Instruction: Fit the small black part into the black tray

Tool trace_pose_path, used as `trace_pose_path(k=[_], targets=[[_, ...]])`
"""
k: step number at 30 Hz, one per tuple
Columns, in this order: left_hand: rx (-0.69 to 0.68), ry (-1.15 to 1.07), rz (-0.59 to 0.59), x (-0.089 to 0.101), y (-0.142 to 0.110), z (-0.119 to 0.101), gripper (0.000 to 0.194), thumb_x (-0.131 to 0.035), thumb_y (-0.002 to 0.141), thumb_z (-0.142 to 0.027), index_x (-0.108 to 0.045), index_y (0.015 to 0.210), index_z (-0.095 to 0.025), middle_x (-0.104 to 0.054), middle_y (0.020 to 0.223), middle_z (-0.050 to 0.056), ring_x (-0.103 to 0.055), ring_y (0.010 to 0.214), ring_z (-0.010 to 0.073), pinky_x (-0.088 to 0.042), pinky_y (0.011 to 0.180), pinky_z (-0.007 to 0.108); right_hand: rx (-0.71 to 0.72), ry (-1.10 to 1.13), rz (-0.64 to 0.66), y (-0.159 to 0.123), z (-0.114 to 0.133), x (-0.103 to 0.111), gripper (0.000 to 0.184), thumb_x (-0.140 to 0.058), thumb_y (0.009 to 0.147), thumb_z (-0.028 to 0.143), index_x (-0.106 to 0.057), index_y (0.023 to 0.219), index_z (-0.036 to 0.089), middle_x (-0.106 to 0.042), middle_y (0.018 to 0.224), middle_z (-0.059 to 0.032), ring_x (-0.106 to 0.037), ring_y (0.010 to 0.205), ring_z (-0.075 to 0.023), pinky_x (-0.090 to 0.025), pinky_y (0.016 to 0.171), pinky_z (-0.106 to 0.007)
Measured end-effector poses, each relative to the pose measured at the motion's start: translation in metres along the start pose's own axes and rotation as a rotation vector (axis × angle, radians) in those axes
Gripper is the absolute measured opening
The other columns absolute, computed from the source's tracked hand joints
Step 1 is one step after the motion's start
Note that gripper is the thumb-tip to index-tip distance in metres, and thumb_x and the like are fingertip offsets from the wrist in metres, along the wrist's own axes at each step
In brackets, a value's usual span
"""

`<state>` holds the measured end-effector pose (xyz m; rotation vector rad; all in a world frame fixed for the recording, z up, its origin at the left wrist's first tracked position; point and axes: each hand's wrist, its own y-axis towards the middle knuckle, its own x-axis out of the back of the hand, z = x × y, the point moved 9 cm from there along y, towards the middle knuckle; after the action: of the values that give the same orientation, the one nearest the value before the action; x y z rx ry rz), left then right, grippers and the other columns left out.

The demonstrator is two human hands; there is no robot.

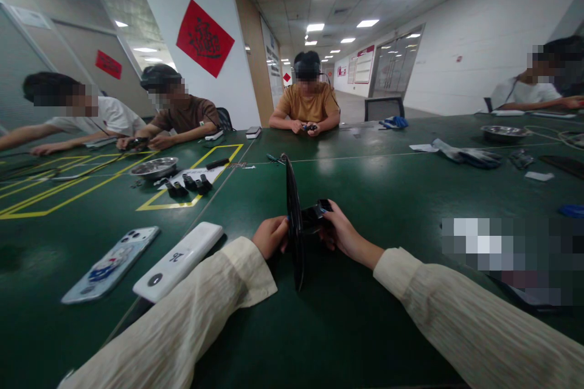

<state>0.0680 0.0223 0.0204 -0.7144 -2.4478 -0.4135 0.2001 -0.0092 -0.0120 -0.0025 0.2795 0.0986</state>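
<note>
My left hand (pixel 271 236) is closed on the edge of a thin black panel (pixel 294 219) that stands on edge on the green table (pixel 365 194), seen almost side-on. My right hand (pixel 340 231) is closed around a small black part (pixel 317 216) pressed against the panel's right face. Both forearms wear cream ribbed sleeves and rest on the table.
A phone (pixel 112 264) and a white power bank (pixel 180 261) lie at my left. Further left are a metal bowl (pixel 154 167), small black parts (pixel 189 183) and yellow tape lines. Gloves (pixel 469 155) and another bowl (pixel 506 132) sit at right. Several people work around the table.
</note>
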Motion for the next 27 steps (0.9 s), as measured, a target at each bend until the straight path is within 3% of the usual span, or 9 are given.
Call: trace_pose_path(k=[20,27], targets=[[0.044,-0.096,0.001,-0.0017,-0.0001,0.0051,0.038,-0.033,0.081,-0.047,-0.049,0.065,-0.016,-0.048,0.041,-0.001,-0.048,0.043,0.0149,-0.037,0.051,0.026,-0.002,0.009,0.0,-0.0007,0.0015,0.0004,0.04,-0.044,0.079,0.041,-0.033,0.114,0.026,-0.054,0.057,0.005,-0.047,0.039,-0.0099,-0.03,0.027,-0.014],[-0.039,-0.069,0.019,-0.0023,0.0014,0.0054,0.033,-0.032,0.08,-0.04,-0.047,0.062,-0.017,-0.05,0.044,-0.001,-0.05,0.047,0.0149,-0.037,0.054,0.026,0.001,0.002,0.006,0.0031,-0.0039,0.0019,0.044,-0.043,0.079,0.042,-0.031,0.118,0.025,-0.054,0.057,0.0055,-0.046,0.036,-0.0092,-0.029,0.027,-0.015]])
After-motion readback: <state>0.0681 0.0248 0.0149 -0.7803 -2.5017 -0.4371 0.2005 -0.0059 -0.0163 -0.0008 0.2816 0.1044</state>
